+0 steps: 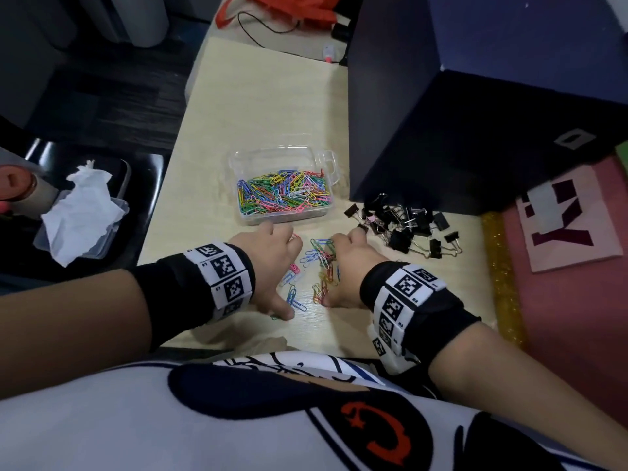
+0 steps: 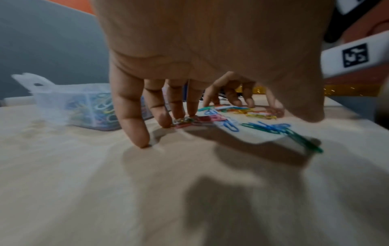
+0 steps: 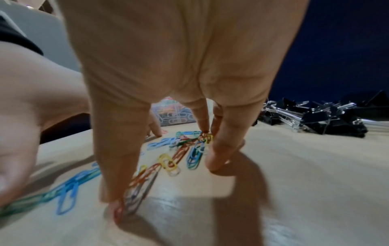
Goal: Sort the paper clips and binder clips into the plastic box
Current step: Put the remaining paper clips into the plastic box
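A clear plastic box [image 1: 238, 158] on the pale table holds a heap of coloured paper clips [image 1: 283, 192]. In front of it, loose coloured paper clips [image 1: 317, 258] lie scattered between my two hands. My left hand [image 1: 272, 260] stands spread on their left side, its fingertips [image 2: 136, 133] on the table and touching clips [image 2: 267, 128]. My right hand [image 1: 350, 263] flanks the clips on the right, its straight fingers [image 3: 221, 149] pressing on clips [image 3: 168, 161]. A pile of black binder clips [image 1: 404, 222] lies on the table right of the box, also in the right wrist view [image 3: 315, 118].
A tall dark blue box [image 1: 475, 113] stands just behind the binder clips. A pink mat [image 1: 577, 317] with a card lies at the right past a glittery yellow strip [image 1: 503, 277]. At the left, a crumpled tissue [image 1: 81, 212] sits on a black seat. The table's front edge meets my torso.
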